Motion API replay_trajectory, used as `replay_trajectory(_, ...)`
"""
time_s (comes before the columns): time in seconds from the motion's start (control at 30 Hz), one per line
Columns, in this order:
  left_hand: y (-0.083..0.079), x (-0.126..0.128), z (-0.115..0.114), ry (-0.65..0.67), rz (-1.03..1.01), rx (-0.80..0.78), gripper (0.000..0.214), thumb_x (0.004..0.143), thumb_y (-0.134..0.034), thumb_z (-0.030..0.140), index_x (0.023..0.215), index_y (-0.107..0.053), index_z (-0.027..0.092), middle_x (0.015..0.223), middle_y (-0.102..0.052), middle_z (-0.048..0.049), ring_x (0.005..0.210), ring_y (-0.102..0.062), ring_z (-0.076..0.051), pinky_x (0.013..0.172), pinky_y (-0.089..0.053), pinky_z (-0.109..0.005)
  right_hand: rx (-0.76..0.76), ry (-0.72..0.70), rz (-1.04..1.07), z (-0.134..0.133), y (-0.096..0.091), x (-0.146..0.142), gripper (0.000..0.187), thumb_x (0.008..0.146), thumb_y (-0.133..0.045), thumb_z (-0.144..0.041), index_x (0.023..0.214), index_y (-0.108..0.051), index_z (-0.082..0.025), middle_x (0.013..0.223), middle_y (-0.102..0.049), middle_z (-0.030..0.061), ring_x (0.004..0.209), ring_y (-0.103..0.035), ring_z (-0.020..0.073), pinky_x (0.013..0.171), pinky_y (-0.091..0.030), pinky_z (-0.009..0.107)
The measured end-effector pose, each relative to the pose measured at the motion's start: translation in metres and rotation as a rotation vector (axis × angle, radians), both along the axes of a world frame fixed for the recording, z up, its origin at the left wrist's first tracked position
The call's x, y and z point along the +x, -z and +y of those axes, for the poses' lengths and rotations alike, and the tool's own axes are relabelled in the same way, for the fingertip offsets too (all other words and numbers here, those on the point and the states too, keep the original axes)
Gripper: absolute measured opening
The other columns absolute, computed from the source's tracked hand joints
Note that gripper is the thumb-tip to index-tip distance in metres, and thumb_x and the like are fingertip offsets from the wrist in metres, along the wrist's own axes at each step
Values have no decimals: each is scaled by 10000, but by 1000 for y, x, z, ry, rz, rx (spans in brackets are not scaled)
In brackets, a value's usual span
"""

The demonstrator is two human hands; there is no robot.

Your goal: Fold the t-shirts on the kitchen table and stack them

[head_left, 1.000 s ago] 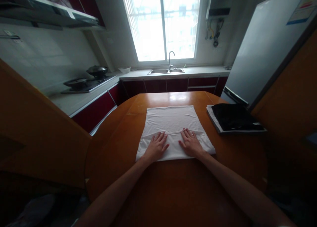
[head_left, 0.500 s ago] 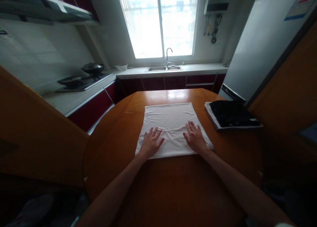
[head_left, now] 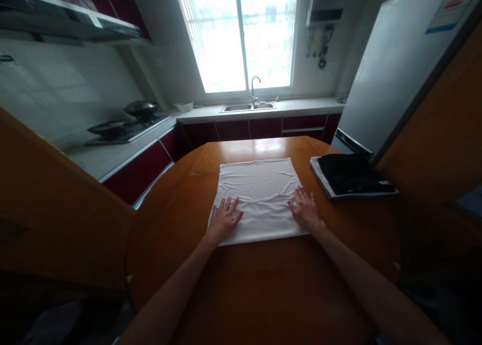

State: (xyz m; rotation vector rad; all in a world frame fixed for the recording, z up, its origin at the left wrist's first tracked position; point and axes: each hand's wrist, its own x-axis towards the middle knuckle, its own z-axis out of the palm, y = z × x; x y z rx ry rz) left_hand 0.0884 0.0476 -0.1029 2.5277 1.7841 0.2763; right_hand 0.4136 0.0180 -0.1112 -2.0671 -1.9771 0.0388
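A folded white garment (head_left: pixel 259 182), perhaps a shirt, lies on the wooden table (head_left: pixel 263 279) in front of me. Its near part is folded over, with a wavy edge running across the middle. My left hand (head_left: pixel 225 218) rests flat on the left side of the cloth, fingers spread. On the right side my right hand (head_left: pixel 305 209) also lies flat, its fingers apart and pointing away from me. Neither hand grips the fabric. Light creases show in the far part.
A stack of folded clothes (head_left: pixel 352 175), black on top, sits at the table's right. Beyond are a counter with a sink (head_left: pixel 248 107), a stove with a lidded pan (head_left: pixel 140 109), and a fridge (head_left: pixel 387 79) on the right.
Both hands have slid outward over the cloth, the left one to the left and the right one to the right. The view has shifted slightly.
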Motion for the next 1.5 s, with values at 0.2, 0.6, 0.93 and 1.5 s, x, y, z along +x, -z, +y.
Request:
replay_trajectory(0.2,0,3,-1,-28,14,-49,619,1015,-373,518,1565,-370,234,1641,-291,-147,1526,-225,-347,1199,-185,-597,-77,-6,19,2,8,-1,633,1017,-319,-402,1534,-374,-40,1629,-300,183,1524,-207,291,1217,-103,532)
replay_trajectory(0.6,-21,-81,40,-150,-308,-148,263,814,-595,422,902,-677,188,885,-713,-91,817,-662,-232,767,-510,-319,1,155,118,24,-4,52,243,946,-548,-290,1010,-730,-142,1029,-691,151,951,-640,248,827,-446,316)
replay_trajectory(0.93,-33,-71,35,-126,-435,-167,269,729,-601,482,741,-625,215,746,-702,-42,694,-635,-206,641,-480,-290,23,86,306,28,-6,62,152,871,-621,-294,822,-688,-166,839,-717,78,747,-641,179,666,-416,262)
replay_trajectory(1.5,-41,-65,33,-158,-782,58,356,815,-621,471,955,-759,174,974,-778,-80,891,-714,-243,822,-551,-329,373,6,831,27,-26,59,322,807,-652,-495,805,-642,-173,768,-694,75,707,-633,208,677,-506,324)
